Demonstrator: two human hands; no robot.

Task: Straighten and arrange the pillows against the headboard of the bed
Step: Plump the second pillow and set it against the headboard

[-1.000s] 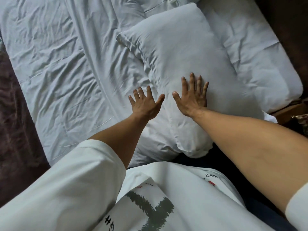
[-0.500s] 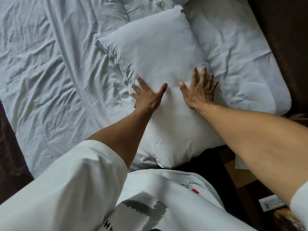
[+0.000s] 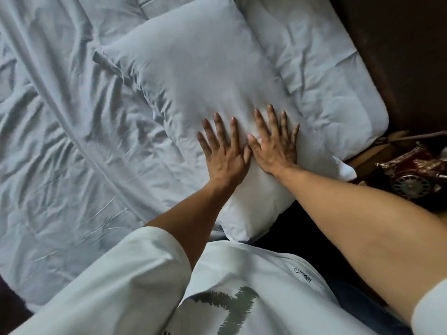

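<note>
A plump white pillow (image 3: 200, 76) lies diagonally on the bed, its near corner hanging over the mattress edge by my shirt. My left hand (image 3: 223, 151) and my right hand (image 3: 274, 141) press flat on its near half, side by side, fingers spread, thumbs almost touching. Neither hand grips anything. A second, flatter white pillow (image 3: 321, 76) lies to the right, partly under the first one and alongside the dark headboard (image 3: 399, 56).
A wrinkled white sheet (image 3: 60, 141) covers the bed to the left. At the right, past the mattress corner, a wooden bedside surface (image 3: 370, 158) holds a dark red ornate object (image 3: 416, 172). Dark floor shows at the bottom left.
Both hands have flattened and come together on the pillow; the left hand, curled half a second ago, now lies with fingers straight. The view has shifted, bringing the bedside object into sight.
</note>
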